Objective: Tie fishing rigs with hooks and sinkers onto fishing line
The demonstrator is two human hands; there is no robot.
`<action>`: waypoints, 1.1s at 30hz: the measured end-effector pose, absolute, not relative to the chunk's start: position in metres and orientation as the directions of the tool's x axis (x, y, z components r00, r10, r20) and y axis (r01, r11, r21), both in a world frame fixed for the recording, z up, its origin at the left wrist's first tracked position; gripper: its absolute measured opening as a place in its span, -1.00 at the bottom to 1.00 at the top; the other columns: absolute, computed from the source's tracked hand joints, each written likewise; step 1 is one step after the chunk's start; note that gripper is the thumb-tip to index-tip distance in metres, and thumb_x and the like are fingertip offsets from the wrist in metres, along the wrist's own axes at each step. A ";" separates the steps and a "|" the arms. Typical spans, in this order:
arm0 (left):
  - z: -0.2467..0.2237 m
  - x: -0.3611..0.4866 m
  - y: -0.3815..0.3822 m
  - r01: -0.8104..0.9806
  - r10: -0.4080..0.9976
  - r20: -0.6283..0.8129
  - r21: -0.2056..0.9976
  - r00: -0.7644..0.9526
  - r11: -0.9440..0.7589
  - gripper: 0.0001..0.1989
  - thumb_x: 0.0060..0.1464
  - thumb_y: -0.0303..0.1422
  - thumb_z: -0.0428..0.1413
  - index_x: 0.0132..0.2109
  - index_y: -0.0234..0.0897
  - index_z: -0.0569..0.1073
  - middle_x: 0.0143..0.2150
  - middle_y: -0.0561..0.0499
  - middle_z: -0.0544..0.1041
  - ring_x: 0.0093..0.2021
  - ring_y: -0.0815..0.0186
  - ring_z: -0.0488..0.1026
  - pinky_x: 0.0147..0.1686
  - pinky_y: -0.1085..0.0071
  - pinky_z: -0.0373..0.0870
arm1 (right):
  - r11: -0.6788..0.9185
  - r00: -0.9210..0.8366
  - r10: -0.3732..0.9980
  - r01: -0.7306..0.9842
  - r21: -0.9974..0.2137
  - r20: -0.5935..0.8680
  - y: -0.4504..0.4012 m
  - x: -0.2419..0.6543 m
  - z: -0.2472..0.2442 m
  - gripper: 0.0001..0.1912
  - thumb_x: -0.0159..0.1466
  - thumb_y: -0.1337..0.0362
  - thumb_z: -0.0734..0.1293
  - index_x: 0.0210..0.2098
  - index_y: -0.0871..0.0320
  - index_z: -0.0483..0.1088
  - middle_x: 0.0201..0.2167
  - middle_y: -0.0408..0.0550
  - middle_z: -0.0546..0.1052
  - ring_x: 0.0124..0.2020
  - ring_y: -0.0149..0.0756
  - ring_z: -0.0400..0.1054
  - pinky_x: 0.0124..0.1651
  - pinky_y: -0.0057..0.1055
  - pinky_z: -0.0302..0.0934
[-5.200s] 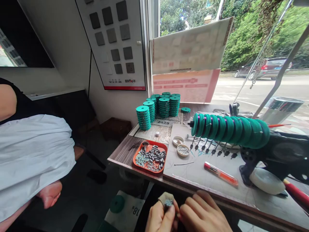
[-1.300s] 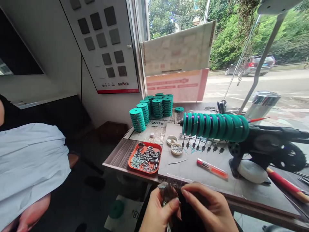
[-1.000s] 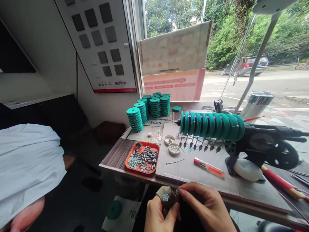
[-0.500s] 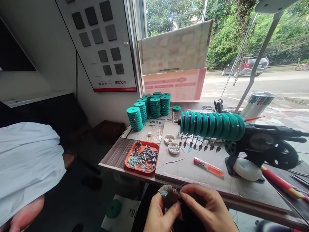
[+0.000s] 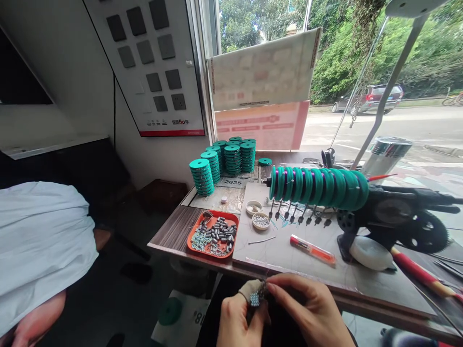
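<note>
In the lower middle of the head view, my left hand (image 5: 238,320) is closed around a small bundle with a pale blue dotted end (image 5: 254,299). A beige wrap (image 5: 249,289) covers one of its fingers. My right hand (image 5: 311,308) pinches thumb and forefinger together right beside the bundle; what lies between the fingertips is too small to make out. Just beyond the hands, an orange tray (image 5: 190,245) holds dark metal cylinders, pale green pieces and small metal parts. To its right sits a small round dish (image 5: 261,226) full of tiny silvery pieces.
Green spools (image 5: 318,188) line a black winding device (image 5: 394,212) on the right. More green spools (image 5: 200,176) stand stacked at the back. An orange-red tube (image 5: 313,249) and a thin rod (image 5: 262,240) lie on the board. A person in white (image 5: 43,250) is at left.
My left hand has turned the bundle, so its pale blue dotted end shows more and sits slightly lower and further right. The right hand has shifted slightly left, still pinching.
</note>
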State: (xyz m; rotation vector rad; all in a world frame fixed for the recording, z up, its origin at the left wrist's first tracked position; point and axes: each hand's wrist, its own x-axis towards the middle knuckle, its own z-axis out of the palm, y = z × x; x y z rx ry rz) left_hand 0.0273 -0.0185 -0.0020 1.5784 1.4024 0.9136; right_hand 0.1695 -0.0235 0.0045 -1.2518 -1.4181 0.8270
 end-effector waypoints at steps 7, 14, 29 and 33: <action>0.001 0.030 -0.022 0.337 0.999 -0.001 0.942 0.037 -0.012 -0.91 -0.14 -0.37 0.19 -0.55 -0.18 0.54 -0.61 0.01 0.50 -0.49 0.22 0.38 -0.41 0.41 0.22 | 0.277 -0.007 0.956 0.341 -0.898 0.292 -0.027 0.168 0.004 -0.82 0.21 0.23 0.28 -0.42 0.10 0.50 -0.50 -0.15 0.57 -0.47 -0.36 0.45 -0.38 -0.61 0.30; -0.025 0.036 -0.018 -0.360 0.939 -0.308 0.868 0.149 0.342 -0.55 -0.42 -0.17 0.37 -0.30 -0.30 0.57 -0.41 -0.06 0.59 -0.41 0.28 0.43 -0.34 0.42 0.32 | 0.177 0.115 0.970 0.261 -0.949 0.212 -0.030 0.167 -0.001 -0.78 0.17 0.13 0.31 -0.49 0.12 0.47 -0.58 -0.17 0.51 -0.53 -0.39 0.39 -0.43 -0.61 0.24; -0.017 0.041 -0.015 -0.081 0.998 -0.057 0.995 -0.013 0.056 -0.67 -0.20 -0.08 0.24 -0.50 -0.31 0.53 -0.64 0.03 0.48 -0.55 0.35 0.36 -0.47 0.49 0.30 | 0.210 0.099 0.966 0.252 -0.945 0.241 -0.027 0.169 0.002 -0.82 0.17 0.14 0.33 -0.44 0.08 0.52 -0.54 -0.17 0.55 -0.50 -0.38 0.43 -0.40 -0.63 0.26; -0.014 0.037 -0.015 0.219 0.990 0.138 0.966 0.026 -0.140 -0.71 -0.04 -0.16 0.13 -0.52 -0.28 0.54 -0.65 0.01 0.47 -0.58 0.33 0.36 -0.49 0.48 0.26 | 0.175 0.037 0.980 0.300 -0.938 0.194 -0.024 0.173 0.000 -0.77 0.20 0.12 0.29 -0.41 0.12 0.51 -0.54 -0.14 0.55 -0.49 -0.36 0.43 -0.39 -0.61 0.28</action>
